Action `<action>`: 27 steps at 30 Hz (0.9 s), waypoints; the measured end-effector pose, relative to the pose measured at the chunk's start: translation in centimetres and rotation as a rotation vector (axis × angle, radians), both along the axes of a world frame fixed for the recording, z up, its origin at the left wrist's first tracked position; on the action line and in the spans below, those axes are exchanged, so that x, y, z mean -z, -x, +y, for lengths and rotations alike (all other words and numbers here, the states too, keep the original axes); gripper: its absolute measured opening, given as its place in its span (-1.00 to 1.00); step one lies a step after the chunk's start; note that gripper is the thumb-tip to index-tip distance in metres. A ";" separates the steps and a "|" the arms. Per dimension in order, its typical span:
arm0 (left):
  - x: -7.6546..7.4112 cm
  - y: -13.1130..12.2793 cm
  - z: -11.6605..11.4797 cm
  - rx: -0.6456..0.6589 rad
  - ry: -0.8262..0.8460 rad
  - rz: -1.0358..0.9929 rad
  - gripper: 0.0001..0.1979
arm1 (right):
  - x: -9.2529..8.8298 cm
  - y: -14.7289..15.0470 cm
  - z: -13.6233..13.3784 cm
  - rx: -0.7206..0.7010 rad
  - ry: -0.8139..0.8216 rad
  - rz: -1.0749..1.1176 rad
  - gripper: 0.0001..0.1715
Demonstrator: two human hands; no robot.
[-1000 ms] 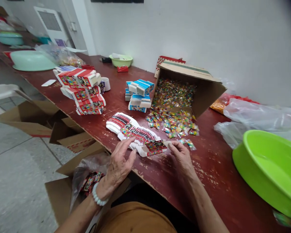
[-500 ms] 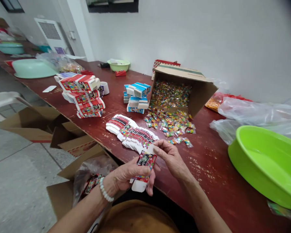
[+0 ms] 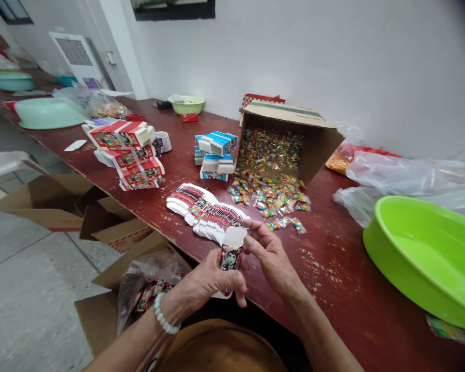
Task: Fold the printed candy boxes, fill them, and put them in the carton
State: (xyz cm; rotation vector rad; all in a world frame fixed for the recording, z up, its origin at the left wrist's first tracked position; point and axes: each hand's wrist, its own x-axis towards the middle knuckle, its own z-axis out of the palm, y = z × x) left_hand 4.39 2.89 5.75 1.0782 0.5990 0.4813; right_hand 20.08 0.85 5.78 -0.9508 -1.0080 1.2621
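Both hands hold one small printed carton [image 3: 230, 256] upright over the near edge of the red-brown table [image 3: 333, 279]. My left hand [image 3: 209, 281], with a white bead bracelet, grips its lower part. My right hand [image 3: 269, 253] pinches its upper part, next to the white top flap. Just beyond lies a fanned row of flat cartons [image 3: 207, 212]. Small wrapped candies [image 3: 271, 199] spill from a cardboard box [image 3: 294, 137] lying on its side.
A green basin [image 3: 426, 258] sits at the right, with clear plastic bags [image 3: 411, 181] behind it. Stacks of red boxes [image 3: 129, 152] and blue boxes [image 3: 215, 155] stand further back. Open cardboard boxes [image 3: 62, 201] sit on the floor at the left. More basins [image 3: 46, 111] are far left.
A flat carton was picked from the row with both hands, lifted toward me and turned upright; it now looks opened into a box shape with the top flap raised.
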 end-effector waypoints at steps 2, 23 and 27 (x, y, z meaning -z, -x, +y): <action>0.3 -0.3 0.0 -0.062 -0.015 0.018 -0.67 | 0.4 -0.1 -0.1 -0.019 -0.020 -0.004 -0.52; 2.0 -1.1 -0.5 -0.387 -0.158 -0.008 -0.48 | 1.8 0.9 -0.6 -0.007 0.135 0.068 -0.68; 1.8 -1.4 -0.7 -0.404 -0.134 -0.014 -0.48 | 2.1 1.2 -0.9 0.024 0.183 0.083 -0.67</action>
